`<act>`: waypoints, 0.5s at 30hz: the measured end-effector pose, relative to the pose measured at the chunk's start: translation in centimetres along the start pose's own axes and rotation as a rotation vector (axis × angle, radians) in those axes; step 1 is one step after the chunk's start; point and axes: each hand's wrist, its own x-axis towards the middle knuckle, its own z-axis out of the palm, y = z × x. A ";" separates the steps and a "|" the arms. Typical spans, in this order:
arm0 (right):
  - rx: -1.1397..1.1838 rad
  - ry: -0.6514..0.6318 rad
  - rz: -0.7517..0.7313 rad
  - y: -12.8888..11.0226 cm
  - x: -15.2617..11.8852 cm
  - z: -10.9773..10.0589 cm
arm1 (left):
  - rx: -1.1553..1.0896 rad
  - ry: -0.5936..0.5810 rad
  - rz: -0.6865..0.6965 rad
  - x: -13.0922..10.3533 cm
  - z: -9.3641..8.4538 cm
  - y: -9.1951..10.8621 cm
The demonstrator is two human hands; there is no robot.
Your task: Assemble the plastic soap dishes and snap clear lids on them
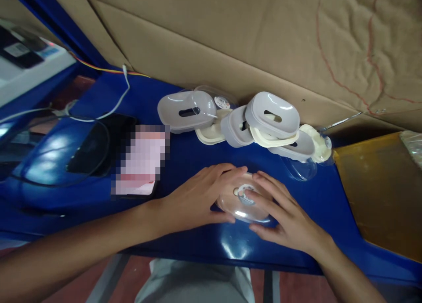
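A clear oval plastic cover [247, 211] with a round printed label lies on the blue table near its front edge. My left hand [206, 195] grips its left side, the thumb low and the fingers over the top. From the right, my right hand [280, 208] holds the other side, with fingers on the top near the label. What lies beneath the cover is partly hidden by my hands. Behind it, grey oval trays with slots [187, 112] and cream-coloured pieces [211, 134] form a loose, overlapping row.
A phone [141, 162] lies left of my hands, beside a black item [89, 147] and cables. A brown box [385, 193] stands at the right. Brown paper [231, 35] covers the back. Another clear cover [300, 169] lies below the row's right end.
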 end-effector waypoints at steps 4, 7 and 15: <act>-0.006 -0.026 -0.015 0.0 0.1 0.1 | 0.018 -0.036 -0.002 -0.1 -0.1 0.2; -0.020 -0.050 -0.016 -0.1 0.2 0.2 | 0.053 -0.058 0.001 -0.1 -0.2 0.1; -0.017 -0.098 0.009 0.1 0.2 0.3 | 0.073 -0.101 0.018 0.2 -0.7 0.1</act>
